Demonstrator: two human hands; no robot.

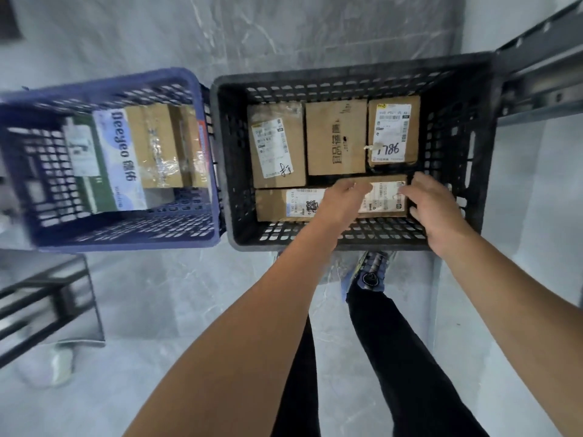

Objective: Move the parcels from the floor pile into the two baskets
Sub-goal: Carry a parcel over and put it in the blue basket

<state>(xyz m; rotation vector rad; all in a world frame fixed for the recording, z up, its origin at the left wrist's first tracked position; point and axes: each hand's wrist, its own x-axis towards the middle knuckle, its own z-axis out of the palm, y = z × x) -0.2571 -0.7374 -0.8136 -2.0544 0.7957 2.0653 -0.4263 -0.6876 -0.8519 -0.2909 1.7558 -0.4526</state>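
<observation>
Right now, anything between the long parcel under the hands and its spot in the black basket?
Nothing visible. The long parcel already lies flat in the black basket along the near wall, three other parcels behind it. The left hand and right hand are over its right half; grip unclear.

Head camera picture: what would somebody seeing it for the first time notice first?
The left hand and the right hand reach into the black basket on the right and touch a long parcel lying along its near side. Beyond it, three more parcels lie side by side. The blue basket on the left holds a few boxes too.
</observation>
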